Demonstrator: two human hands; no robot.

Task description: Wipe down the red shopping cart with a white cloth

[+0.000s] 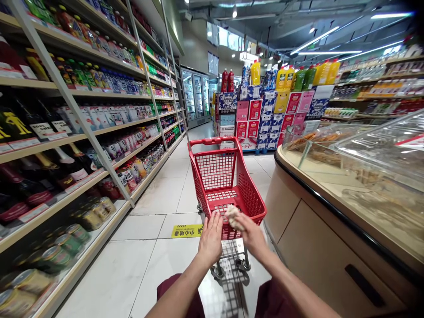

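Note:
A small red plastic shopping cart (pixel 228 181) stands on the white tile floor just ahead of me, its basket bare inside. My left hand (pixel 210 238) lies flat against the cart's near rim, fingers stretched upward. My right hand (pixel 250 232) is closed on a crumpled pale cloth (pixel 232 215) pressed against the same rim. Both forearms reach in from the bottom of the view.
Long shelves of bottles and cans (pixel 82 132) run along the left. A curved counter with clear display covers (pixel 347 176) stands on the right. Stacked drink cartons (pixel 265 115) and glass-door fridges (pixel 195 95) sit at the aisle's end. A yellow floor sticker (pixel 187 231) lies left of the cart.

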